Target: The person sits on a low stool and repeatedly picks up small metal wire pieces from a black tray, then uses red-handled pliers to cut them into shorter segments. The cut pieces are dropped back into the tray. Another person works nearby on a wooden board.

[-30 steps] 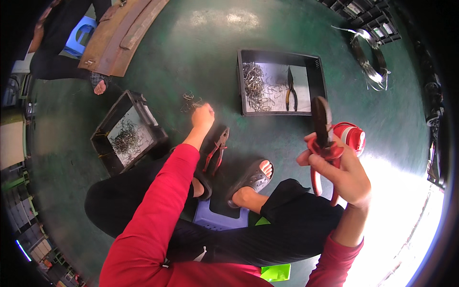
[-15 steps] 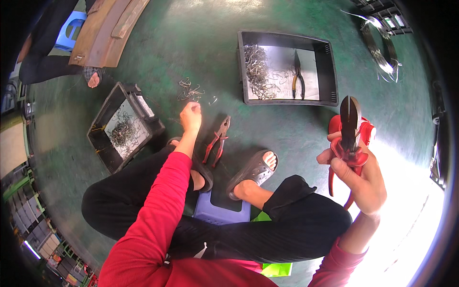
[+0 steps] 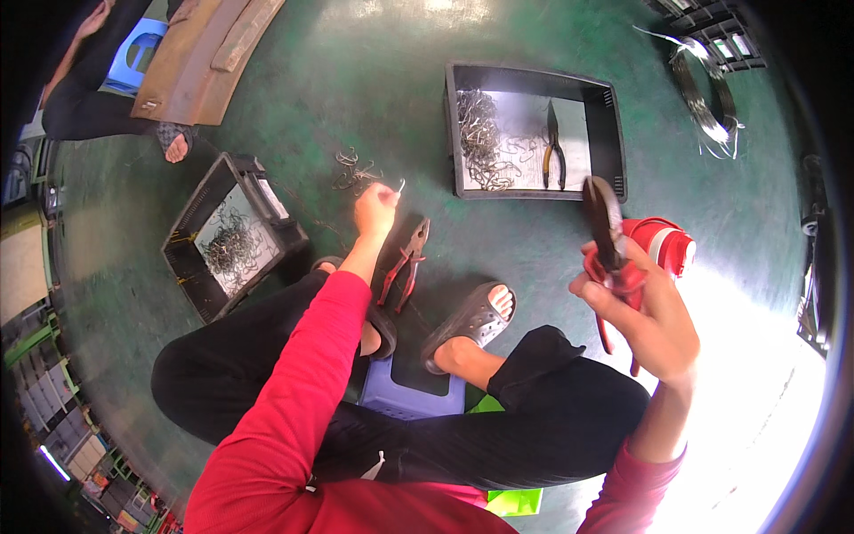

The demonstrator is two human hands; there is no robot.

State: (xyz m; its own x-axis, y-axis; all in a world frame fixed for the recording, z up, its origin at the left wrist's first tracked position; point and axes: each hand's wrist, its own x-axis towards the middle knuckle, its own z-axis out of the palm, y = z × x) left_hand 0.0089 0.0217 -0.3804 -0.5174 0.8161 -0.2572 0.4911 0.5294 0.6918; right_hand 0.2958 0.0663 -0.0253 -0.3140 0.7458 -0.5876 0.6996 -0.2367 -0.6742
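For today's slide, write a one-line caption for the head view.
Seated person's left hand pinches a bent wire piece above the green floor; right hand holds red-handled cutters.

Daylit, blown-out glare lower right, fisheye-dark edges

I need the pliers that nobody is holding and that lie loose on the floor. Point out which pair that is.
The red-handled pliers on the green floor beside the left hand. The yellow-handled pair lies in the black crate; the right hand holds the red-handled cutter.
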